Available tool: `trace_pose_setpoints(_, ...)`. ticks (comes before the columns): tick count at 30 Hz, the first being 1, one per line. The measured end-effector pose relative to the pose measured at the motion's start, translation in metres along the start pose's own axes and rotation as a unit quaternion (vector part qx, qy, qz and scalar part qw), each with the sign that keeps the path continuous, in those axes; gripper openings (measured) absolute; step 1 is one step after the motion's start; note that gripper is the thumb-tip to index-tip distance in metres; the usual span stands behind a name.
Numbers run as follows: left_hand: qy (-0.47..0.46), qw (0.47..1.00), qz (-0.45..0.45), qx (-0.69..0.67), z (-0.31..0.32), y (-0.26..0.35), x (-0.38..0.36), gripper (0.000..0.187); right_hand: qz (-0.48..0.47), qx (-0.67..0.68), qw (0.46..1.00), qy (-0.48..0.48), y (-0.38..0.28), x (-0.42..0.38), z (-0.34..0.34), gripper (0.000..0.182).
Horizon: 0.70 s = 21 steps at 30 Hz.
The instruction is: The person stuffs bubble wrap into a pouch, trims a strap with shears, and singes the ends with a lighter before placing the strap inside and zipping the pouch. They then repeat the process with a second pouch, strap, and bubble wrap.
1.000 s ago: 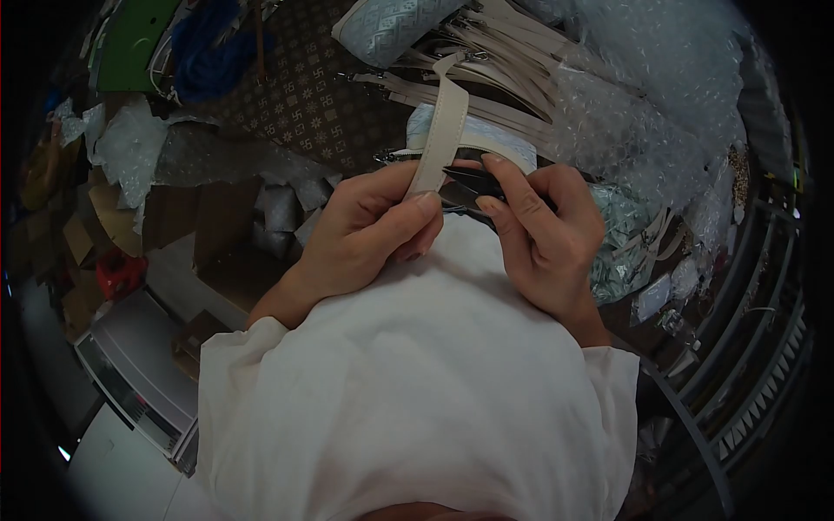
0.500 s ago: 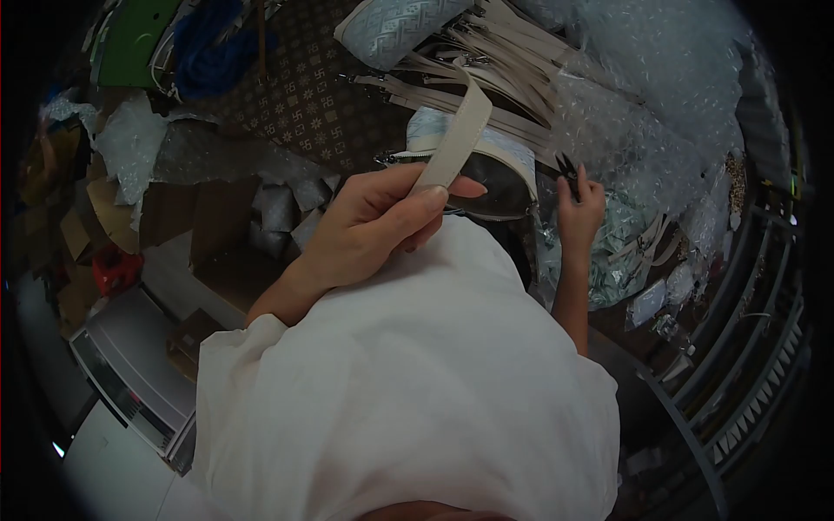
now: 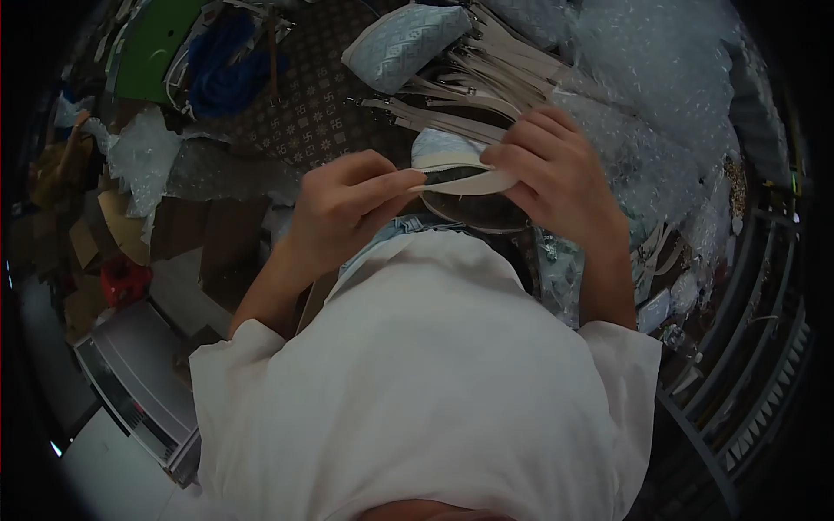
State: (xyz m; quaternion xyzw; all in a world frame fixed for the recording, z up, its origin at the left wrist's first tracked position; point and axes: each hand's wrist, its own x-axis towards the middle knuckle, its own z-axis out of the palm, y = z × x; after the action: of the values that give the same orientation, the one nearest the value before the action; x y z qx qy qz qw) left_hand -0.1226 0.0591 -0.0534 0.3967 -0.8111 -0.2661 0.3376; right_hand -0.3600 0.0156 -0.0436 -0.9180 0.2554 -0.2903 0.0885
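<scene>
Fingers (image 3: 395, 178) of the left hand (image 3: 343, 213) pinch one end of a beige strap (image 3: 469, 183), thumb against forefinger, near the centre of the frame. That hand is curled, knuckles up, its wrist and bare forearm running down and left to a white sleeve (image 3: 252, 365). The right hand (image 3: 560, 178) comes in from the right at the same height, its fingers bent over the strap's other end and closed on it, the back of the hand turned to the camera. Its forearm drops almost straight down to the other white sleeve.

Between the two hands the strap lies nearly level, slightly bowed, just above the person's chest. Right behind it sits a small pale blue bag (image 3: 447, 148) with a dark oval opening (image 3: 473, 208) below the strap; whether the strap is fastened to the bag cannot be told.

Above the hands, at the top centre of the frame, a heap of more beige straps (image 3: 473, 82) fans across the counter (image 3: 304, 104), which is covered in a brown patterned cloth. A second pale blue quilted bag (image 3: 404, 43) rests on that heap. Bubble wrap (image 3: 643, 95) fills the upper right and runs down the right side. In the upper left lie a blue cord (image 3: 221, 65) and a green board (image 3: 161, 43), with crumpled plastic (image 3: 139, 152) and cardboard scraps (image 3: 113, 213) below them. A grey box (image 3: 130, 382) stands on the floor at the lower left.
</scene>
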Motion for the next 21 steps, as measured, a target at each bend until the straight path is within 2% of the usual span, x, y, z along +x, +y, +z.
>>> trace_pose_setpoints(1,0.063,0.988,0.072,0.122,-0.002,-0.005,-0.002,0.023,0.021,0.034,0.998,-0.058,-0.009,0.003,-0.009,0.021)
trace_pose_setpoints(2,0.066,0.988,0.066,0.126,-0.005,-0.007,-0.004,0.023,0.043,0.067,0.99,-0.117,-0.017,0.003,-0.013,0.018)
trace_pose_setpoints(4,0.113,0.954,0.157,0.229,-0.011,-0.01,-0.007,0.029,0.037,0.074,0.988,-0.132,-0.029,-0.001,-0.007,0.019)
trace_pose_setpoints(6,0.144,0.954,0.148,0.216,-0.008,-0.011,-0.008,0.031,0.036,0.075,0.986,-0.147,-0.037,-0.005,-0.002,0.021)
trace_pose_setpoints(8,0.178,0.953,0.141,0.201,-0.002,-0.005,-0.005,0.034,0.049,-0.044,0.998,0.006,-0.041,-0.009,0.002,0.027)
trace_pose_setpoints(9,0.193,0.973,0.084,0.093,0.0,0.004,-0.001,0.035,0.048,-0.044,0.998,0.005,-0.039,-0.011,0.003,0.027)
trace_pose_setpoints(10,0.205,0.978,0.025,-0.016,0.0,0.011,0.0,0.036,0.047,-0.076,0.994,0.066,-0.036,-0.012,0.005,0.031)
trace_pose_setpoints(11,0.207,0.978,0.023,-0.016,-0.001,0.013,-0.001,0.036,0.045,-0.107,0.985,0.126,-0.033,-0.013,0.005,0.034)
trace_pose_setpoints(12,0.151,0.984,0.001,-0.094,-0.003,0.014,-0.003,0.037,0.043,-0.106,0.986,0.124,-0.035,-0.016,0.005,0.034)
trace_pose_setpoints(13,0.094,0.98,-0.02,-0.172,-0.004,0.015,-0.004,0.038,0.082,-0.095,0.983,0.131,-0.039,-0.019,0.003,0.034)
trace_pose_setpoints(14,0.098,0.98,-0.022,-0.173,-0.004,0.015,-0.003,0.038,0.121,-0.085,0.98,0.136,-0.042,-0.022,0.002,0.034)
trace_pose_setpoints(16,0.043,0.968,-0.028,-0.247,-0.004,0.014,-0.001,0.032,0.125,-0.088,0.977,0.151,-0.044,-0.029,0.005,0.033)
trace_pose_setpoints(17,0.046,0.967,-0.028,-0.249,-0.003,0.015,-0.001,0.032,0.13,-0.092,0.973,0.169,-0.044,-0.033,0.006,0.033)
trace_pose_setpoints(20,0.017,0.938,-0.075,-0.338,-0.002,0.021,-0.001,0.027,0.11,-0.097,0.968,0.203,-0.045,-0.037,0.013,0.033)
trace_pose_setpoints(21,0.001,0.912,-0.12,-0.392,-0.002,0.025,-0.001,0.024,0.11,-0.099,0.969,0.2,-0.046,-0.037,0.014,0.033)
